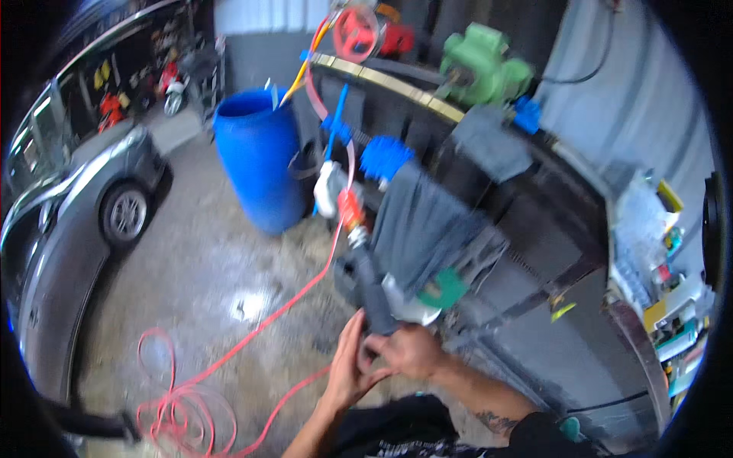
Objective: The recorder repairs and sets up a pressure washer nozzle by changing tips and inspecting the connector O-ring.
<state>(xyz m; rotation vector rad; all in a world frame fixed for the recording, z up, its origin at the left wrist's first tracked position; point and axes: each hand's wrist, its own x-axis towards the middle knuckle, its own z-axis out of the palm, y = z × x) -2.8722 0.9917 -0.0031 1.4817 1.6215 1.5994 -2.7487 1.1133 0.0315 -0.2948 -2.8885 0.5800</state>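
Note:
Both my hands meet low in the middle, at the lower end of a dark tube-shaped tool (372, 286). My right hand (412, 351) is closed around that end. My left hand (351, 366) cups it from the other side, long fingers along it and thumb below. A rounded greyish end shows between the hands, blurred. Farther up, the dark tube meets a silvery fitting (356, 235) and an orange-red part (350, 208). Beside these lies a white piece (328, 187) whose kind I cannot make out. A dark grey cloth (420, 221) hangs just right of the tube.
A red hose (286, 305) crosses the wet floor and coils at lower left. A blue barrel (259, 168) stands beyond it, a grey car (76, 229) at left. On the bench at right are a green motor (485, 65) and a blue brush-like thing (385, 158); cluttered shelves (676, 305) stand far right.

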